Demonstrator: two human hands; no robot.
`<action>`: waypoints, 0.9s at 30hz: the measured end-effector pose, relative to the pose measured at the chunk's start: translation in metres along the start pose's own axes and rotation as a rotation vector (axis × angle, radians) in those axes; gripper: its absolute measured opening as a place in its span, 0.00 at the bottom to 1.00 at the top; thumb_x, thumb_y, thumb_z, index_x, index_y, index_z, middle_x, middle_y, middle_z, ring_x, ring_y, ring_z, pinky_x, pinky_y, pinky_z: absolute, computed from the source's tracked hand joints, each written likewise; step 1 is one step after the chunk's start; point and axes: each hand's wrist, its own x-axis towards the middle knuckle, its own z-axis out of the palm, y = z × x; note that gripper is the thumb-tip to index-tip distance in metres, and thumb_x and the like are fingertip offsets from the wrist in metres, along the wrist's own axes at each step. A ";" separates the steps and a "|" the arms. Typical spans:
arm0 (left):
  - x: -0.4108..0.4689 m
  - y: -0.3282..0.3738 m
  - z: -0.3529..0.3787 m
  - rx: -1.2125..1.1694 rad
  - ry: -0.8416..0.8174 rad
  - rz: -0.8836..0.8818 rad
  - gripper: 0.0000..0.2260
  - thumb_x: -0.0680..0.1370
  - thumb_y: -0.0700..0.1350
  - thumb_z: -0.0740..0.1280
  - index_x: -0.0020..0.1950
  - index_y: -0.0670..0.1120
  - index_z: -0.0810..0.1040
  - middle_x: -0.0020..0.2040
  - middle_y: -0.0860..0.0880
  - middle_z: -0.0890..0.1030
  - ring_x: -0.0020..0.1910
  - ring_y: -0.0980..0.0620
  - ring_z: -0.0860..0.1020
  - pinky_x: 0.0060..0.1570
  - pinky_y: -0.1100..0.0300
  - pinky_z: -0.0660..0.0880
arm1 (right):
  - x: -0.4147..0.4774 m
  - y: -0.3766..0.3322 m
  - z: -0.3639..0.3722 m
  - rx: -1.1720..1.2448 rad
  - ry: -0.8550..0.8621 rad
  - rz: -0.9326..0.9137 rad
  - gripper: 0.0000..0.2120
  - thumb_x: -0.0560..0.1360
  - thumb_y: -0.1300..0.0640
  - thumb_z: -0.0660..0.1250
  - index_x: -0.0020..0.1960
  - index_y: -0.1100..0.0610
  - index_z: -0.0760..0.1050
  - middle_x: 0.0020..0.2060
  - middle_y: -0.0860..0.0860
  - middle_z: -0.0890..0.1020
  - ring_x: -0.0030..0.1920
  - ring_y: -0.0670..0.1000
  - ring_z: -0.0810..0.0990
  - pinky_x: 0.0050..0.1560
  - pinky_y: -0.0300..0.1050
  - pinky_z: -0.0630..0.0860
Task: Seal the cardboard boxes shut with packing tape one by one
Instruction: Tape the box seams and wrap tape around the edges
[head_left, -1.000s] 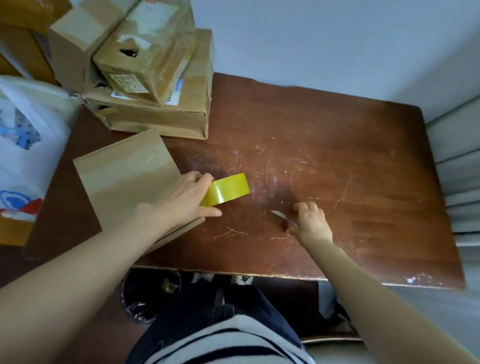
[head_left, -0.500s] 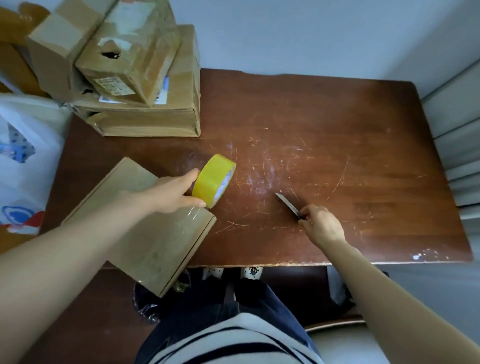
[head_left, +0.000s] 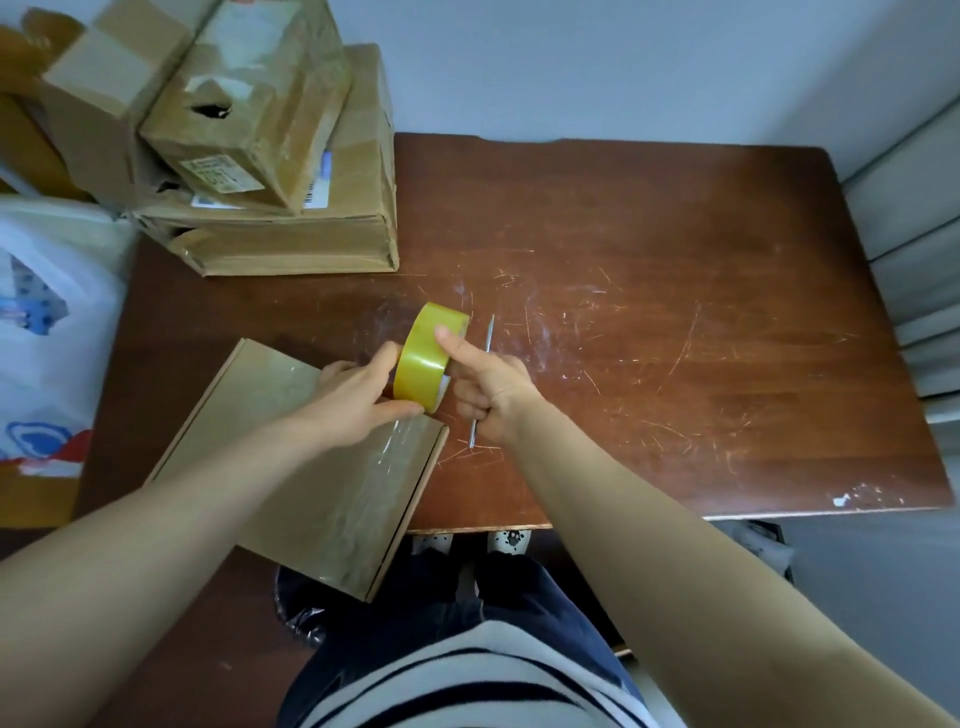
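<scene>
Box (head_left: 311, 467) at the worktop's (head_left: 675, 364) near edge, tape (head_left: 423, 358) held just beyond it.
The flat box lies at 7 o'clock, skewed, its near corner overhanging the edge, with a glossy clear strip along its lid. The left hand (head_left: 358, 397) grips the yellow tape roll on edge, thumb under and fingers over, near the box's 1 o'clock corner. The right hand (head_left: 488, 395), at the roll's 3 o'clock, curls round a thin metal blade (head_left: 490, 332) and lays its forefinger on the roll. At 11 o'clock a stack (head_left: 291, 182) of worn boxes sits on the worktop's far corner; a white bag (head_left: 47, 312) stands at 9 o'clock, beside the worktop.
</scene>
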 end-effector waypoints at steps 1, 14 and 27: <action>0.000 -0.001 0.001 -0.017 0.004 -0.009 0.20 0.75 0.55 0.68 0.53 0.48 0.60 0.40 0.50 0.76 0.45 0.47 0.73 0.56 0.54 0.63 | 0.003 -0.001 0.005 -0.009 -0.019 -0.002 0.13 0.69 0.58 0.76 0.45 0.62 0.74 0.27 0.51 0.70 0.16 0.42 0.58 0.16 0.34 0.54; 0.005 -0.008 0.008 -0.142 -0.025 -0.048 0.42 0.74 0.59 0.68 0.78 0.54 0.44 0.50 0.60 0.82 0.63 0.57 0.74 0.62 0.57 0.57 | 0.017 0.001 0.008 -0.367 -0.125 -0.389 0.13 0.67 0.73 0.73 0.47 0.60 0.79 0.38 0.52 0.83 0.38 0.48 0.82 0.45 0.43 0.80; 0.027 0.004 -0.014 -0.883 -0.039 -0.113 0.08 0.73 0.38 0.72 0.50 0.45 0.82 0.39 0.50 0.85 0.40 0.55 0.82 0.44 0.68 0.77 | -0.001 -0.020 -0.012 -0.348 -0.043 -0.284 0.16 0.71 0.40 0.70 0.54 0.47 0.79 0.23 0.47 0.72 0.23 0.47 0.67 0.24 0.39 0.63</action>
